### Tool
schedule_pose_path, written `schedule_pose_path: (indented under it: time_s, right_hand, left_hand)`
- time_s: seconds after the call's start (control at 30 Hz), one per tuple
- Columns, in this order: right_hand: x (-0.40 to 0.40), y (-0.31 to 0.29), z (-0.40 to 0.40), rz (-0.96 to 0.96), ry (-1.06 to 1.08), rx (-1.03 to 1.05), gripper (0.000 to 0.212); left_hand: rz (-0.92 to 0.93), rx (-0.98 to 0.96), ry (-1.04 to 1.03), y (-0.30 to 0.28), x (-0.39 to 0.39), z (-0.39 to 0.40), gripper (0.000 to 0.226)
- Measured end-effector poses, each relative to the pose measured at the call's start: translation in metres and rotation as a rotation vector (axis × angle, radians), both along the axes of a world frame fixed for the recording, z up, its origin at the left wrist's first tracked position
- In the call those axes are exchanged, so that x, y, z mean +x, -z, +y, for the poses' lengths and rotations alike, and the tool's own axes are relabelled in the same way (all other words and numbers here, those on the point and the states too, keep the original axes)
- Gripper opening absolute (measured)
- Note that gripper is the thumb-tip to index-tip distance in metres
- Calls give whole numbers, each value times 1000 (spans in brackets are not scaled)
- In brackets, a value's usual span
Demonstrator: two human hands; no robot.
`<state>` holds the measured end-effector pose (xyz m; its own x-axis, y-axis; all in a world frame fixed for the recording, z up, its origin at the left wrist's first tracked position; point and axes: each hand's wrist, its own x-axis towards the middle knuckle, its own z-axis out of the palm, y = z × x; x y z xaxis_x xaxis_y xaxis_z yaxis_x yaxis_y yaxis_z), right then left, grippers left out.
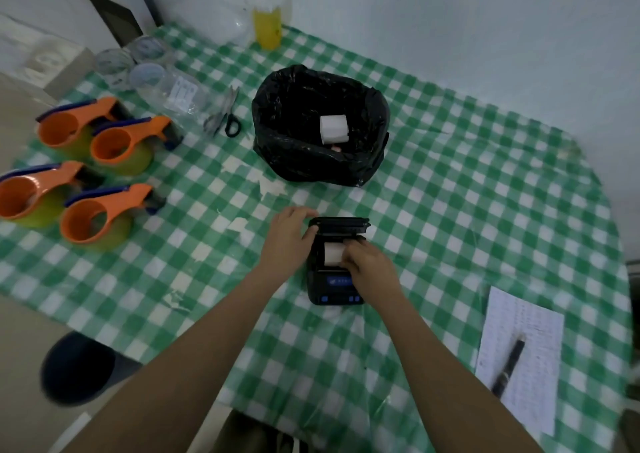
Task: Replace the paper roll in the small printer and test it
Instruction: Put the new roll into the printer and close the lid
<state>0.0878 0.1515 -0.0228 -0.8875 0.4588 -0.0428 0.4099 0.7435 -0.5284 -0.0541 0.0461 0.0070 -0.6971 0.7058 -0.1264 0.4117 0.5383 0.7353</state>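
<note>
A small black printer (334, 291) with blue buttons sits on the green checked tablecloth, its lid (339, 223) tipped up and back. A white paper roll (333, 254) lies in the open compartment. My right hand (369, 265) rests over the right side of the compartment with its fingertips on the roll. My left hand (289, 236) grips the printer's left side near the lid hinge. Another white paper roll (333, 129) lies inside a bin lined with a black bag (320, 161) behind the printer.
Several orange tape dispensers (100, 217) stand at the left. Scissors (227, 114) and clear plastic jars (149, 74) lie behind them, with a yellow bottle (266, 28) by the wall. A printed sheet (519, 359) with a dark pen (509, 366) lies at the right.
</note>
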Motion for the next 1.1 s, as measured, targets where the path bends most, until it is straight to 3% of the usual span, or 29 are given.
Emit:
schedule_pose_path:
  time_s: [0.47, 0.67, 0.9, 1.1]
  right_hand:
    - [1, 5, 2, 0, -138, 117, 14]
    - [13, 4, -5, 60, -13, 181, 12]
    - [27, -4, -14, 18, 21, 205, 2]
    - [32, -7, -15, -2, 19, 179, 24]
  left_hand:
    - [-20, 17, 29, 7, -1, 1, 21]
    - [16, 14, 63, 3, -4, 2, 7]
    - [47, -63, 176, -2, 7, -12, 13]
    - [157, -132, 285, -2, 21, -24, 28]
